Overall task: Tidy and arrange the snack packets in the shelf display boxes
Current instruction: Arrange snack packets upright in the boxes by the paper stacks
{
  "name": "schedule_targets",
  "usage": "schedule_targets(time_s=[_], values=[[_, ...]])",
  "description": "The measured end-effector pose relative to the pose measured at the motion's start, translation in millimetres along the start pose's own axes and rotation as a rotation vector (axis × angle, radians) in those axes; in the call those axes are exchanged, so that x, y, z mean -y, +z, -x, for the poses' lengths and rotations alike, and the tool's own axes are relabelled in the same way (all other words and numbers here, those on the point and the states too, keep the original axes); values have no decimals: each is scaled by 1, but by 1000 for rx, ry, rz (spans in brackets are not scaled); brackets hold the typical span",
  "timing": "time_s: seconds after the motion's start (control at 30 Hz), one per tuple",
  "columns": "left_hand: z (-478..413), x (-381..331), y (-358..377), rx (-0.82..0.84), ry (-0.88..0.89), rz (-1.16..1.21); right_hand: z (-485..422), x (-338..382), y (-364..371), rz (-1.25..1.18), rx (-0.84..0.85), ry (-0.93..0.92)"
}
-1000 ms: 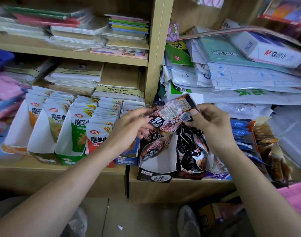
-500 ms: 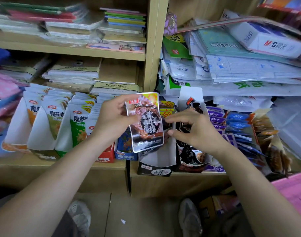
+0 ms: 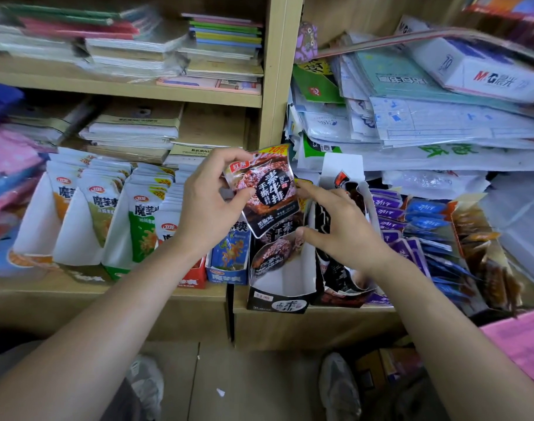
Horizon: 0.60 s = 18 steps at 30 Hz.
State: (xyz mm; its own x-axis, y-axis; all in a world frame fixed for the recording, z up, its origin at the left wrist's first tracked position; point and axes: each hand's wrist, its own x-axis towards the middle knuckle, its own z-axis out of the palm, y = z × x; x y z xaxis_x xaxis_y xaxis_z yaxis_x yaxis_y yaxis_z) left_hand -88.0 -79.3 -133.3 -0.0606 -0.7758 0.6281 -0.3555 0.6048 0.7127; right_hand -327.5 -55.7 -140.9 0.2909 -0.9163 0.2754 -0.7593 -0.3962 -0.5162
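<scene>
The left hand (image 3: 211,205) pinches a glossy black foil snack packet (image 3: 268,192) by its left edge, thumb in front. The packet reads 素牛排, 手撕 and 10%. It hangs just above the black-and-white card display box (image 3: 282,279) at 6 o'clock, whose own packets are half hidden. The right hand (image 3: 347,229), fingers loosely spread and gripping nothing, has its forefinger at the packet's right edge. 魔芋爽 packets (image 3: 144,214) stand at 9 o'clock, and an M&G carton (image 3: 487,77) lies at 2.

Shop: stocked display boxes (image 3: 277,296), stationery shelves (image 3: 123,89)
</scene>
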Motion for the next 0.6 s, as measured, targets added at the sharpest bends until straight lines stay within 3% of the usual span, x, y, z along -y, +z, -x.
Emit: schedule_targets(time_s=[0.1,0.3,0.43,0.6], values=[[-1,5,5,78,-9,-51,1,0,0,-52,-57,4],[2,24,15,290,159,-303,4,2,-5,-66,-157,26],[2,33,20,365,205,-426,5,-3,-5,-27,-232,-49],[-4,35,17,378,94,-323,7,9,12,76,-56,-235]])
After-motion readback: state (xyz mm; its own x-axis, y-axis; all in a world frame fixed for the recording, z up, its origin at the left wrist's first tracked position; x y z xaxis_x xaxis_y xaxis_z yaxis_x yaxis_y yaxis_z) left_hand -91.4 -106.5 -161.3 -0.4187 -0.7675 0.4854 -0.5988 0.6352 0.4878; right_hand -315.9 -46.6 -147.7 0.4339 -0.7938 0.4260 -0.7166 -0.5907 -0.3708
